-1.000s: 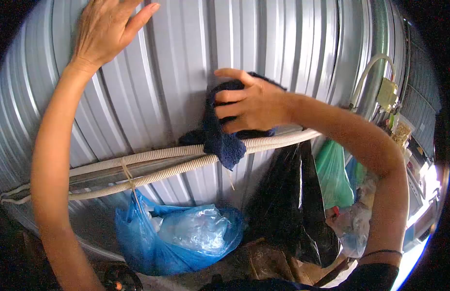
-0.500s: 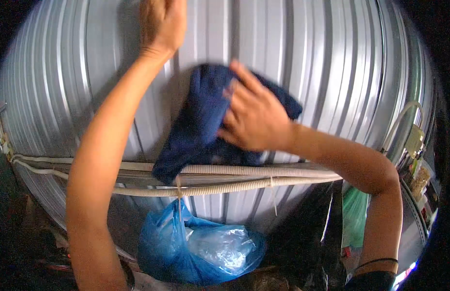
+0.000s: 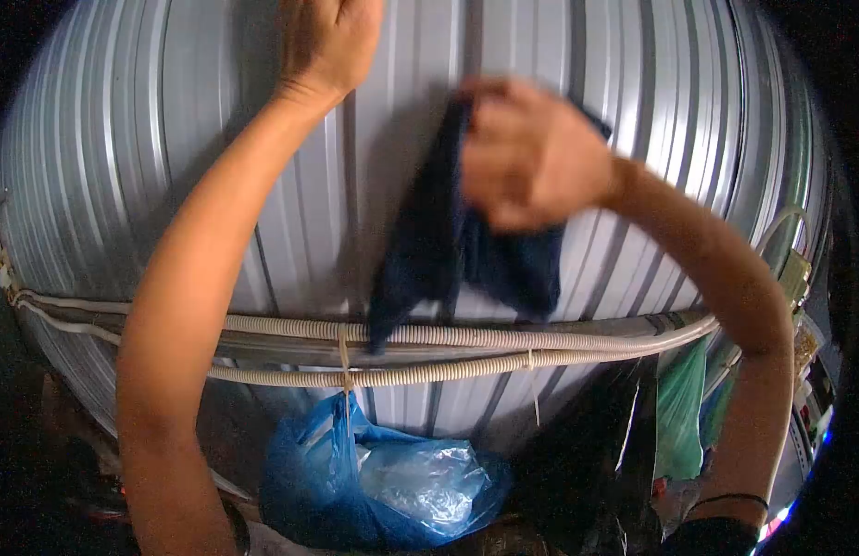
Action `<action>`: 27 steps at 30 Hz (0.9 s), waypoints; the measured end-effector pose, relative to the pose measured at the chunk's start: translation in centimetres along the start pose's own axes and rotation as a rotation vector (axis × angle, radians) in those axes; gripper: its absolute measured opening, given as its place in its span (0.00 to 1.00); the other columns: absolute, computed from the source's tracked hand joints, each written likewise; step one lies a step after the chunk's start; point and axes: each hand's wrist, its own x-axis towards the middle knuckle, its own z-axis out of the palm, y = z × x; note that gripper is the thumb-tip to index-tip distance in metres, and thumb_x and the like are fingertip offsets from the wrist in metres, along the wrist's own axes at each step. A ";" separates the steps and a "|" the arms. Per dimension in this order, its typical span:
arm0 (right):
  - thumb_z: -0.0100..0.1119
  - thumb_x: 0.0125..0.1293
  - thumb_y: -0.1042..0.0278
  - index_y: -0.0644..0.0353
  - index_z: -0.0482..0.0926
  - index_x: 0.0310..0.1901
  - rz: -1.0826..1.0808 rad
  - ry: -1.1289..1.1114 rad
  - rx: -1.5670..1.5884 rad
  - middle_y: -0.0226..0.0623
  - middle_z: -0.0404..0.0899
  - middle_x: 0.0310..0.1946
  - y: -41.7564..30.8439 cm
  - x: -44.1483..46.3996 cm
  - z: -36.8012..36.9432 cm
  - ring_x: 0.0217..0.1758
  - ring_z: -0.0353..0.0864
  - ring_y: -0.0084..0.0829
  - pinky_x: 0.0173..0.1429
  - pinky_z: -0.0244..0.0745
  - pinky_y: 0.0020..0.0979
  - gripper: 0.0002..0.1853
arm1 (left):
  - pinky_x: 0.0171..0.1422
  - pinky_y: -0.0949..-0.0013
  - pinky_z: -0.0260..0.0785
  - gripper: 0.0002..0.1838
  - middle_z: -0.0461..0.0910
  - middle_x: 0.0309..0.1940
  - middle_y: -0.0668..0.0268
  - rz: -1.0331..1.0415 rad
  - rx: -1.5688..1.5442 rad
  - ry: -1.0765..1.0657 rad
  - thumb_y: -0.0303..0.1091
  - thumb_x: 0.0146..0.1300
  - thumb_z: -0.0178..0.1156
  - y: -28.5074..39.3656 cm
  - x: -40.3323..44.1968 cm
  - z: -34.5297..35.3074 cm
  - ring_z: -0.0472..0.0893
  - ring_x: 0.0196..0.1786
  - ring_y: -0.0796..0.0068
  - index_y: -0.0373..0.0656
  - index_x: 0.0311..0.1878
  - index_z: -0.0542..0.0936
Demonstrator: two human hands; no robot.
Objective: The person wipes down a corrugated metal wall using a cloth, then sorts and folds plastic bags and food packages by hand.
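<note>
My right hand (image 3: 539, 157), smeared by motion, has its fingers curled on a dark blue cloth (image 3: 415, 246) in front of the ridged grey metal wall (image 3: 304, 218). The cloth hangs down from the hand in two loose flaps, and the left one reaches over the upper corrugated hose (image 3: 503, 340). At the top edge of the view is my left hand (image 3: 332, 42), raised near the wall to the left of the cloth. Its fingers are cut off by the frame, so what they touch or hold is hidden.
A second corrugated hose (image 3: 448, 373) runs below the first, bound with a tie (image 3: 347, 357). Under it hangs a blue plastic bag (image 3: 309, 496) with clear plastic inside. Black plastic (image 3: 587, 435) and a green bag (image 3: 681, 408) hang at the lower right.
My right hand has moved up and right, its spread fingers now curled, drawing the cloth along with it. The left hand shifts slightly right in view.
</note>
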 end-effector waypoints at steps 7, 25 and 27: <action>0.45 0.69 0.61 0.57 0.77 0.53 0.621 0.020 -0.430 0.44 0.75 0.56 13.4 0.3 -2.0 0.65 0.69 0.42 0.74 0.54 0.52 0.17 | 0.55 0.70 0.63 0.24 0.75 0.43 0.64 -0.162 -0.089 -0.066 0.46 0.77 0.37 3.0 0.3 -1.2 0.72 0.47 0.74 0.42 0.65 0.69; 0.51 0.66 0.44 0.53 0.77 0.40 0.280 -0.077 -0.018 0.35 0.78 0.38 3.1 7.6 1.5 0.52 0.77 0.35 0.78 0.48 0.45 0.19 | 0.67 0.65 0.63 0.15 0.76 0.57 0.64 -0.409 0.139 -0.346 0.40 0.73 0.49 -2.6 1.8 -16.3 0.73 0.62 0.68 0.48 0.54 0.82; 0.50 0.69 0.46 0.55 0.78 0.38 0.383 0.083 -0.148 0.36 0.77 0.34 5.5 8.1 1.4 0.49 0.78 0.36 0.77 0.50 0.46 0.19 | 0.61 0.67 0.65 0.14 0.77 0.54 0.64 -0.149 0.579 -0.431 0.35 0.69 0.53 -2.1 0.8 -18.3 0.74 0.54 0.64 0.49 0.54 0.81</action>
